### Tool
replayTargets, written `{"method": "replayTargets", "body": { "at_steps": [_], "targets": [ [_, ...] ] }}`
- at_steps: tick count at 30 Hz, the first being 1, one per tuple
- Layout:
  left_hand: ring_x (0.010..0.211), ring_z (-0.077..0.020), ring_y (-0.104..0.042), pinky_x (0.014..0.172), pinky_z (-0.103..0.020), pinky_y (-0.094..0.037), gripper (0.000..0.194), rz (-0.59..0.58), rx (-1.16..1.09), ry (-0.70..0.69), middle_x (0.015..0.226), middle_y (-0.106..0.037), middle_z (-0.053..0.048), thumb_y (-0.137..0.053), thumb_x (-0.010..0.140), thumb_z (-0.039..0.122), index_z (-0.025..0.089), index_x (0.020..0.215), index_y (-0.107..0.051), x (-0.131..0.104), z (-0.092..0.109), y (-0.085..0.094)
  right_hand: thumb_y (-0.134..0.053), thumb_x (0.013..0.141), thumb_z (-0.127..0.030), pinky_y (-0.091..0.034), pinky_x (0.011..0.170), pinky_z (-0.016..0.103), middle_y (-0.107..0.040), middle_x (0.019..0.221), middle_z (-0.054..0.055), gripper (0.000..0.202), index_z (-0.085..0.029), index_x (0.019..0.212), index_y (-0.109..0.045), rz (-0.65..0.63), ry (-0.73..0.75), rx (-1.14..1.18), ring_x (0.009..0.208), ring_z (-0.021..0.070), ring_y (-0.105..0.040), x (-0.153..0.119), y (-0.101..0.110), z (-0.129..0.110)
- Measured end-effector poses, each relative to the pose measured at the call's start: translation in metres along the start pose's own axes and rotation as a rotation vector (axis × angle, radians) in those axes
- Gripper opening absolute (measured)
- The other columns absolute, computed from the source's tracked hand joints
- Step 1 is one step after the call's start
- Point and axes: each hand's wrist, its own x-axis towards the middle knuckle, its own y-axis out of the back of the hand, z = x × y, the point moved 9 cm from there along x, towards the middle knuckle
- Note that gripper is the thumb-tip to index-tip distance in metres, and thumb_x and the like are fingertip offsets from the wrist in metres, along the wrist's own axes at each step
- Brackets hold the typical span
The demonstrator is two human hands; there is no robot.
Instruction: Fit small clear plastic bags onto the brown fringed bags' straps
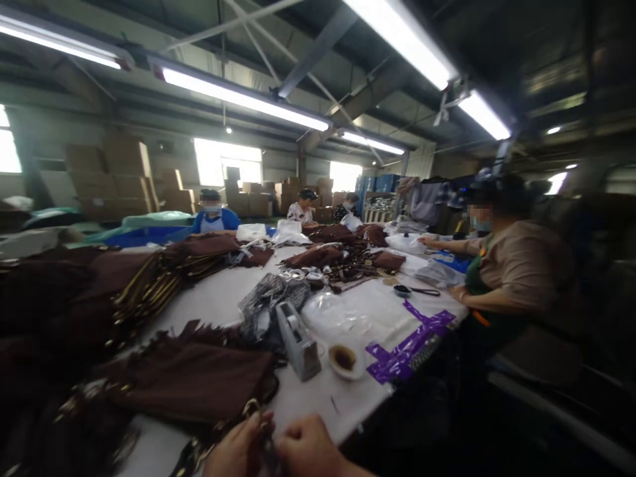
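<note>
My left hand (234, 449) is closed at the bottom of the view, pinching a brown strap with a gold-coloured metal ring (252, 407). Right beside it, my right hand (309, 445) is curled up with its fingertips toward the left hand; whatever it grips is blurred and hidden. A brown fabric bag (199, 377) with metal fittings along its edges lies on the table just beyond my left hand. More dark brown pieces (44, 311) are heaped to the left.
On the white table (218, 291) stand a grey tape dispenser (298, 341) and a small dish of brown stuff (344, 361). Purple tape (407, 348) covers the right edge. Clear plastic bags (342, 315) lie behind. A co-worker (517, 258) works at the right; several others sit farther back.
</note>
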Motion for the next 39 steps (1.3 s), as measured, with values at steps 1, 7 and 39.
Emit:
{"method": "replayTargets", "body": {
  "at_steps": [1,7,39],
  "targets": [
    [0.083,-0.0258,-0.071,0.067,-0.030,-0.057,0.035,-0.026,-0.006,-0.017,0.081,-0.076,-0.009,-0.081,0.060,0.036,0.016,0.088,-0.074,-0.008,0.000,-0.003,-0.061,0.067,-0.039,-0.028,0.045,0.024,-0.042,0.044,-0.003,0.030,-0.016,0.049,-0.057,0.011,-0.046,0.100,0.046,0.0100,-0.039,0.000,-0.005,0.001],
    [0.072,-0.0195,-0.066,0.068,-0.027,-0.051,0.034,0.020,0.045,-0.130,0.072,-0.072,-0.007,-0.078,0.063,0.041,0.011,0.078,-0.073,-0.025,0.005,0.007,-0.065,0.071,-0.044,-0.035,0.051,0.022,-0.064,0.057,0.004,0.036,-0.009,0.067,-0.073,-0.175,-0.022,0.410,0.050,0.0103,-0.049,0.000,-0.029,-0.020],
    [0.066,-0.0283,-0.071,0.065,-0.041,-0.058,0.021,0.069,0.018,-0.018,0.063,-0.071,-0.007,-0.074,0.068,0.038,0.019,0.065,-0.065,-0.025,-0.046,0.031,-0.060,0.072,-0.024,-0.035,0.053,0.023,-0.069,0.067,0.004,0.016,-0.018,0.076,-0.075,-0.234,0.187,-0.470,0.063,0.0154,-0.058,0.026,-0.048,-0.035]
  ]
}}
